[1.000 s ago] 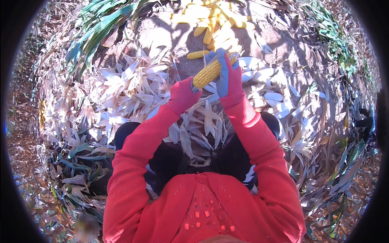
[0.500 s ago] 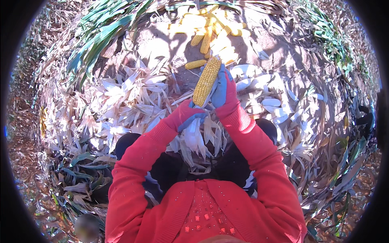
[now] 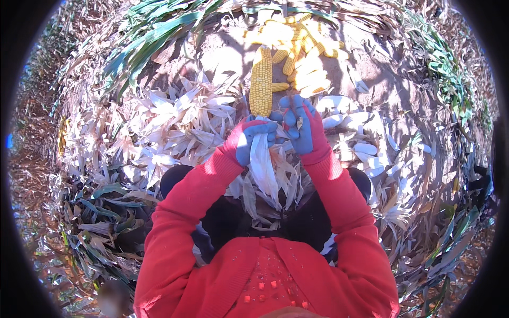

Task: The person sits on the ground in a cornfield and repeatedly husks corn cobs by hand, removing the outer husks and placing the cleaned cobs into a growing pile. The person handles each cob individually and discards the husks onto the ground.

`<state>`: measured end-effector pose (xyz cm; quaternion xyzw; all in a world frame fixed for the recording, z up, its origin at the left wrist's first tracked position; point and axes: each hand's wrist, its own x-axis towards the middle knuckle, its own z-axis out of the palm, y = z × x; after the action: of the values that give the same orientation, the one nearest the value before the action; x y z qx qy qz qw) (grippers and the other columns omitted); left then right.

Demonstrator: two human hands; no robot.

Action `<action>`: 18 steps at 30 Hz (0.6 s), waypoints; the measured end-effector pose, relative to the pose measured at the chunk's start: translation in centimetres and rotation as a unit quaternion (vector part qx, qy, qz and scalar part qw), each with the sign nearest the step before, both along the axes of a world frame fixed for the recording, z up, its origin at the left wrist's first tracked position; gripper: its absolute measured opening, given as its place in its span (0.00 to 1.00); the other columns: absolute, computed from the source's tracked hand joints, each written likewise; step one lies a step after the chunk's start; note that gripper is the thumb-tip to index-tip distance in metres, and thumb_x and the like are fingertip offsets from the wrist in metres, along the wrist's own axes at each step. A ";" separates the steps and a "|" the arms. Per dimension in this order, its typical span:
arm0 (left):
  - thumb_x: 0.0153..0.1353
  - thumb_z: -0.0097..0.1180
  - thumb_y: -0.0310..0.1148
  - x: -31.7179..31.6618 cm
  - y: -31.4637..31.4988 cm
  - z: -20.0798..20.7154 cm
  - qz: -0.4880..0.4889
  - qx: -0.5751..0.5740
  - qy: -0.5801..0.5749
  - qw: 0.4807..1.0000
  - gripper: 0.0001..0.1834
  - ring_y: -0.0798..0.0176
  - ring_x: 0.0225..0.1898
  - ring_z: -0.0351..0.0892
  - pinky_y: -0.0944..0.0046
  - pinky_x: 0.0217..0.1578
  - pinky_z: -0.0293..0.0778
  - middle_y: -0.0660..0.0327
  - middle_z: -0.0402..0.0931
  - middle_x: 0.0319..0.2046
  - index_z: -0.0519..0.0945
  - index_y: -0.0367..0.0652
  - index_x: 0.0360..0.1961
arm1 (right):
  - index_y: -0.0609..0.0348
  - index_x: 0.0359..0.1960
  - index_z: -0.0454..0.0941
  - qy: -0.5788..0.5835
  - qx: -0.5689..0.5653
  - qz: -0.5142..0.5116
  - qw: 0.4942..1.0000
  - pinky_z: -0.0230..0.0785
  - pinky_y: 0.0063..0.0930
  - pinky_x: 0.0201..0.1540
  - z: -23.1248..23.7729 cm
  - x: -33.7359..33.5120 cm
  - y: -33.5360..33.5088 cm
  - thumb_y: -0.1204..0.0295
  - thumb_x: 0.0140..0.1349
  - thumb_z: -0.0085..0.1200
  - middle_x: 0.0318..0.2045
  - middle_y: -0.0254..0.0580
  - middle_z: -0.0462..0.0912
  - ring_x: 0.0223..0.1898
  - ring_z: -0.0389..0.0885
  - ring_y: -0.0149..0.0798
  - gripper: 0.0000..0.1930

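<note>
My left hand (image 3: 253,139), in a blue and pink glove, is wrapped around the base of a yellow ear of corn (image 3: 261,85). The ear stands out from the fist, bare of leaves, tip pointing away from me. Pale husk leaves (image 3: 263,167), folded back, hang below that hand. Just right of the ear, apart from its kernels, is my gloved right hand (image 3: 302,130) with its fingers curled in. A thin brownish piece shows at its fingers, too small to name.
Husked yellow corn ears (image 3: 302,45) lie piled on the soil ahead. Dry husks (image 3: 175,114) cover the ground to the left, and several ears in pale husk (image 3: 366,149) lie to the right. Green stalk leaves (image 3: 159,32) are at the far left.
My right hand has come off the ear and drawn back to its right side. The ear has turned more upright, my left hand now gripping its base and the folded-back husk.
</note>
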<state>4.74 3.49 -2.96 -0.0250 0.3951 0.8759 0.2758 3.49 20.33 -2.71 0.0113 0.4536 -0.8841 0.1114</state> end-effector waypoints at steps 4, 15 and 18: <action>0.53 0.65 0.30 -0.6 -1.4 -1.3 -0.023 -0.155 0.085 0.984 0.13 0.68 0.32 0.78 0.67 0.38 0.75 0.62 0.79 0.31 0.79 0.36 0.39 | 0.65 0.57 0.70 -0.072 0.069 0.033 0.995 0.70 0.24 0.31 -5.1 -3.7 2.9 0.43 0.65 0.47 0.35 0.44 0.79 0.28 0.75 0.30 0.34; 0.52 0.68 0.33 0.0 0.0 -5.2 -0.027 -0.388 0.291 0.874 0.22 0.67 0.42 0.79 0.62 0.47 0.74 0.64 0.80 0.41 0.78 0.38 0.48 | 0.63 0.66 0.54 0.080 0.033 -0.134 0.987 0.67 0.31 0.58 -2.5 -0.5 -1.5 0.74 0.64 0.55 0.58 0.50 0.67 0.56 0.72 0.37 0.32; 0.54 0.65 0.30 1.7 0.4 -6.9 -0.107 -0.202 0.089 0.970 0.23 0.64 0.45 0.79 0.60 0.48 0.74 0.60 0.78 0.47 0.76 0.39 0.52 | 0.63 0.61 0.62 0.056 0.049 -0.045 0.996 0.74 0.32 0.50 -3.5 1.0 -2.6 0.74 0.60 0.60 0.49 0.46 0.76 0.46 0.80 0.37 0.28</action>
<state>6.46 3.89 -9.91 0.0401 0.5867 0.7421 0.3215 4.45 17.71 -6.18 -0.0128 0.5006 -0.8644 0.0453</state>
